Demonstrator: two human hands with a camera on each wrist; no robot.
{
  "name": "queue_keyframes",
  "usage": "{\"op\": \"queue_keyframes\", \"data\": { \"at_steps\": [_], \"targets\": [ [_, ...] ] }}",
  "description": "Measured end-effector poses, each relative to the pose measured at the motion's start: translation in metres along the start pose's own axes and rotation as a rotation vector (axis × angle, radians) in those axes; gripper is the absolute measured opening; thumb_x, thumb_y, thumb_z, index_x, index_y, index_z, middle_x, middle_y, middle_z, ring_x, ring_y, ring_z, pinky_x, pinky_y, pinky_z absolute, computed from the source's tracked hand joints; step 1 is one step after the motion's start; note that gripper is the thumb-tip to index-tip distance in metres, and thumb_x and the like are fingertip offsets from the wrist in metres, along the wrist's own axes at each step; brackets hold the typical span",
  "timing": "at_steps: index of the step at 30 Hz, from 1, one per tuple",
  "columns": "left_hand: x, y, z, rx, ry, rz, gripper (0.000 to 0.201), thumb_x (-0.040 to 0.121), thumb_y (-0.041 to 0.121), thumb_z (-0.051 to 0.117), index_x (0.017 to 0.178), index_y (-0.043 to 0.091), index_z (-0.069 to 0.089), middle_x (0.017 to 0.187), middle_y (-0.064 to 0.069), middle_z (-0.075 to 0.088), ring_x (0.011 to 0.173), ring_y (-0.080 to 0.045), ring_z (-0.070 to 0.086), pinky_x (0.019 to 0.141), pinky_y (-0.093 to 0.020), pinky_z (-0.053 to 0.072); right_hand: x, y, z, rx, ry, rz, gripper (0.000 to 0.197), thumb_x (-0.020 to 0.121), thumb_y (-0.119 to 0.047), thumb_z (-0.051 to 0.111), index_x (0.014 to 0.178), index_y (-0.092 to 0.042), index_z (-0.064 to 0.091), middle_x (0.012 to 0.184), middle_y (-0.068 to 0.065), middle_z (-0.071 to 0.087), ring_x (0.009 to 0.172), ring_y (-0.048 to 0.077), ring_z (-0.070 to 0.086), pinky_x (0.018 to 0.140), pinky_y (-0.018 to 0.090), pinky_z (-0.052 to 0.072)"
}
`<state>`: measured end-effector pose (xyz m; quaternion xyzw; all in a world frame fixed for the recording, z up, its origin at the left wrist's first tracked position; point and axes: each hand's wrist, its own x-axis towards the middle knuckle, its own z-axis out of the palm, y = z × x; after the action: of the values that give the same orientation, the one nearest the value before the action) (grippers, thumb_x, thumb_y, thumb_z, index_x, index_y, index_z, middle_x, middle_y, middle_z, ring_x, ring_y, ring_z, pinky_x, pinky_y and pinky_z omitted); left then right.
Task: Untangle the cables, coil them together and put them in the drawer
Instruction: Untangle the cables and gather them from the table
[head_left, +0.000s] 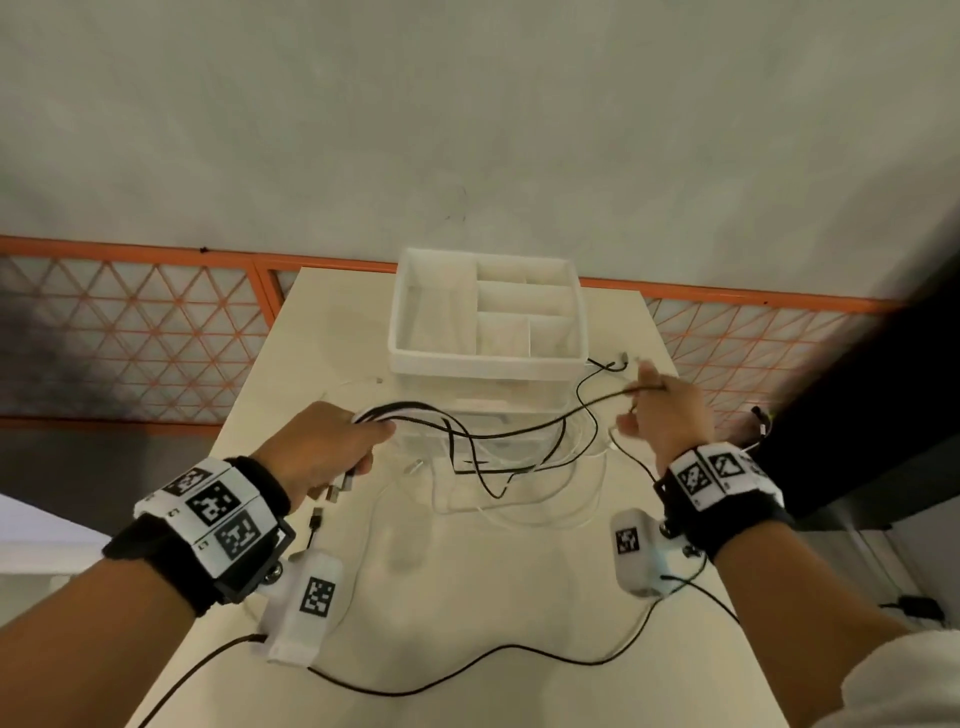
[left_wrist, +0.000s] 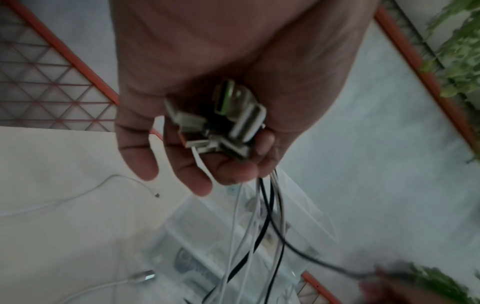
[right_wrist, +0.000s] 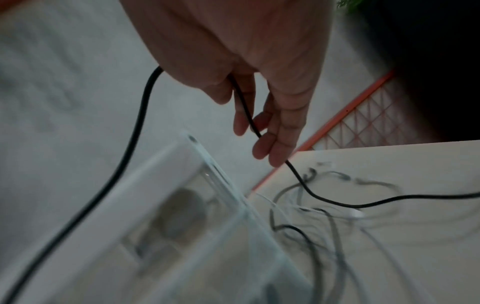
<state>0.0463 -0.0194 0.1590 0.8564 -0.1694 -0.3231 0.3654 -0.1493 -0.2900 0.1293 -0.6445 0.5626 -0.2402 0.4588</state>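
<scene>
My left hand (head_left: 371, 434) grips a bundle of black and white cables (head_left: 415, 413) just in front of the drawer unit. Their USB plugs (left_wrist: 223, 123) are bunched in my left hand (left_wrist: 228, 160), and the cables (left_wrist: 262, 216) hang down from it. My right hand (head_left: 644, 389) is raised at the unit's right and pinches one black cable (head_left: 587, 410) that runs back to the bundle. That black cable (right_wrist: 244, 107) passes between the fingers of my right hand (right_wrist: 262, 133). Slack loops of black and white cable (head_left: 519, 483) lie tangled on the table. The white drawer unit (head_left: 483, 361) has a divided open top.
The cream table (head_left: 519, 597) is narrow, with its edges close on both sides. A loose white cable (left_wrist: 78, 195) and a silver plug (head_left: 415, 464) lie left of the unit. A black wrist-camera lead (head_left: 467, 670) crosses the near table. An orange lattice fence (head_left: 130, 332) stands behind.
</scene>
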Motion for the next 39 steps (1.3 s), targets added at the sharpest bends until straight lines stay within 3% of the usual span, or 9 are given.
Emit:
{"op": "queue_keyframes", "data": {
  "at_steps": [4, 9, 15, 20, 25, 28, 34, 37, 39],
  "targets": [
    [-0.003, -0.009, 0.005, 0.032, -0.086, -0.002, 0.047, 0.094, 0.034, 0.061, 0.058, 0.005, 0.066, 0.063, -0.008, 0.070, 0.066, -0.022, 0.057, 0.059, -0.027, 0.040, 0.011, -0.046, -0.001, 0.099, 0.079, -0.254, 0.028, 0.079, -0.015, 0.049, 0.067, -0.028, 0.071, 0.090, -0.016, 0.070, 0.100, 0.027, 0.070, 0.095, 0.051, 0.056],
    [-0.004, -0.014, 0.005, -0.154, -0.212, 0.017, 0.042, 0.096, 0.032, 0.061, 0.073, -0.001, 0.072, 0.076, -0.016, 0.075, 0.073, -0.022, 0.069, 0.069, -0.035, 0.058, 0.000, -0.050, 0.006, -0.039, 0.121, -0.445, 0.041, 0.082, 0.004, 0.049, 0.074, -0.032, 0.067, 0.088, -0.009, 0.070, 0.094, 0.017, 0.067, 0.089, 0.033, 0.054],
    [-0.005, -0.011, 0.002, -0.219, -0.198, 0.093, 0.027, 0.098, 0.030, 0.058, 0.093, 0.006, 0.071, 0.054, -0.005, 0.054, 0.052, -0.015, 0.056, 0.046, -0.026, 0.047, -0.006, 0.020, 0.016, -0.562, -0.301, -0.063, 0.054, 0.090, -0.004, 0.055, 0.142, -0.018, 0.055, 0.141, 0.010, 0.059, 0.131, 0.031, 0.053, 0.104, 0.034, 0.044],
    [0.001, -0.004, 0.003, -0.173, -0.197, 0.178, 0.019, 0.097, 0.027, 0.060, 0.094, 0.013, 0.073, 0.050, 0.001, 0.046, 0.044, -0.013, 0.047, 0.043, -0.024, 0.040, -0.036, 0.006, 0.022, -0.337, -0.124, -0.295, 0.037, 0.086, -0.016, 0.067, 0.123, -0.022, 0.068, 0.090, -0.003, 0.072, 0.089, 0.017, 0.068, 0.079, 0.027, 0.049],
    [-0.008, 0.019, 0.015, -0.039, -0.356, 0.365, 0.024, 0.094, 0.031, 0.064, 0.089, 0.008, 0.070, 0.046, 0.003, 0.049, 0.040, -0.011, 0.046, 0.042, -0.023, 0.040, -0.106, -0.043, 0.039, -0.168, -0.693, -0.505, 0.069, 0.084, -0.032, 0.079, 0.140, -0.049, 0.042, 0.065, 0.004, 0.069, 0.051, 0.008, 0.057, 0.052, 0.019, 0.048],
    [-0.014, 0.027, 0.015, 0.115, -0.419, 0.486, 0.026, 0.092, 0.040, 0.066, 0.087, 0.014, 0.069, 0.045, 0.003, 0.053, 0.039, -0.011, 0.048, 0.041, -0.019, 0.039, -0.115, -0.035, 0.060, -0.177, -0.825, -0.415, 0.031, 0.087, -0.027, 0.074, 0.115, -0.030, 0.061, 0.069, -0.003, 0.069, 0.053, 0.017, 0.065, 0.049, 0.029, 0.052],
    [-0.015, 0.011, -0.007, 0.062, -0.426, 0.529, 0.040, 0.080, 0.063, 0.064, 0.080, 0.024, 0.071, 0.045, 0.001, 0.051, 0.042, -0.014, 0.047, 0.048, -0.027, 0.040, -0.076, 0.025, 0.067, -0.565, -0.818, -0.026, 0.011, 0.095, -0.026, 0.061, 0.088, -0.018, 0.058, 0.065, 0.005, 0.070, 0.050, 0.022, 0.066, 0.046, 0.025, 0.050],
    [-0.015, -0.004, -0.012, 0.075, -0.484, 0.481, 0.062, 0.087, 0.071, 0.039, 0.088, 0.019, 0.073, 0.046, -0.002, 0.048, 0.041, -0.013, 0.044, 0.046, -0.022, 0.042, -0.050, 0.040, 0.056, -0.568, -0.575, -0.055, 0.014, 0.092, -0.018, 0.059, 0.078, -0.018, 0.059, 0.067, 0.007, 0.071, 0.045, 0.018, 0.065, 0.047, 0.028, 0.055],
    [-0.012, -0.015, -0.011, 0.143, -0.499, 0.373, 0.068, 0.092, 0.067, 0.030, 0.086, 0.013, 0.071, 0.045, -0.002, 0.046, 0.039, -0.013, 0.041, 0.046, -0.023, 0.042, -0.034, 0.039, 0.051, -0.579, -0.306, -0.213, 0.014, 0.087, -0.017, 0.060, 0.074, -0.021, 0.063, 0.070, 0.004, 0.071, 0.064, 0.027, 0.072, 0.061, 0.035, 0.058]
  ]
}}
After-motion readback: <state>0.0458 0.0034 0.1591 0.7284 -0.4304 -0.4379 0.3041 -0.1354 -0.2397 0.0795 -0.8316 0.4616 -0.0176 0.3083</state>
